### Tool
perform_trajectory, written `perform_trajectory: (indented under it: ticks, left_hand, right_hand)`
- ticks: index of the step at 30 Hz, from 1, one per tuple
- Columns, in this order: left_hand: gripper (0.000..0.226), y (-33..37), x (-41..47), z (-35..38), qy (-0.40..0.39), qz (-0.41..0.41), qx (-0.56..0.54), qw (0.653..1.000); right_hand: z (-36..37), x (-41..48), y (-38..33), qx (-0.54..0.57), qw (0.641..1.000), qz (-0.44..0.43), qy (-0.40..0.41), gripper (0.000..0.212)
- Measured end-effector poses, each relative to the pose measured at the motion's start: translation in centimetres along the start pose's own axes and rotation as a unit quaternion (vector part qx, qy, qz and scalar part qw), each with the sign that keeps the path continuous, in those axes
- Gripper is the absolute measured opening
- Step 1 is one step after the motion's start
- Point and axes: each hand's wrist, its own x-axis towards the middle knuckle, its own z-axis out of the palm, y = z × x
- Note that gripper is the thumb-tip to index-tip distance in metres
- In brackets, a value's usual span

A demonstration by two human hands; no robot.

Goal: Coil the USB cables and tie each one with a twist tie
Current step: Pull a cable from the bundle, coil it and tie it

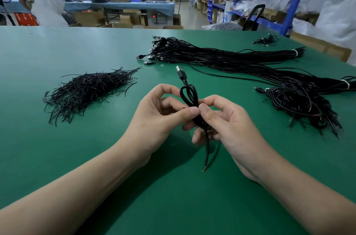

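A coiled black USB cable (189, 96) stands upright between my two hands above the green table (57, 51). Its USB plug (180, 73) points up and away, and its bare wire end (206, 157) hangs down toward the table. My left hand (156, 119) pinches the coil's middle with thumb and forefinger. My right hand (229, 123) grips the same spot from the right, thumb tip against the left thumb. A twist tie at the pinch point is too hidden to make out.
A pile of black twist ties (90, 90) lies at the left. A long bundle of uncoiled USB cables (221, 55) stretches across the far right. A heap of coiled cables (304, 103) lies to the right. Two people work at a far table.
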Motion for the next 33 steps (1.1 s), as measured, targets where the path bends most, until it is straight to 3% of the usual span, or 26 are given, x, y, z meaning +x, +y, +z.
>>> perform_trajectory:
  ticks: [5,17,23,26,33]
  left_hand:
    - [0.043,0.0,0.0,-0.1,-0.015,-0.009,-0.014,1.000]
    - [0.036,0.1,0.0,0.0,-0.008,0.000,0.006,1.000]
    - [0.009,0.3,-0.3,-0.3,0.042,0.096,0.192,0.976]
    - [0.013,0.4,-0.2,-0.6,0.040,0.138,0.281,0.949]
    - [0.015,1.0,-0.1,-0.7,0.017,0.171,0.325,0.930]
  right_hand:
    - [-0.4,0.1,-0.1,0.035,0.999,-0.015,0.022,0.016]
    - [-0.3,0.2,-0.2,0.204,0.975,0.083,-0.031,0.014]
    - [-0.2,0.4,0.3,0.130,0.991,0.029,0.010,0.016]
    - [-0.2,0.3,0.1,0.123,0.991,0.042,0.013,0.017]
    - [-0.7,0.2,-0.6,0.118,0.990,0.074,-0.027,0.021]
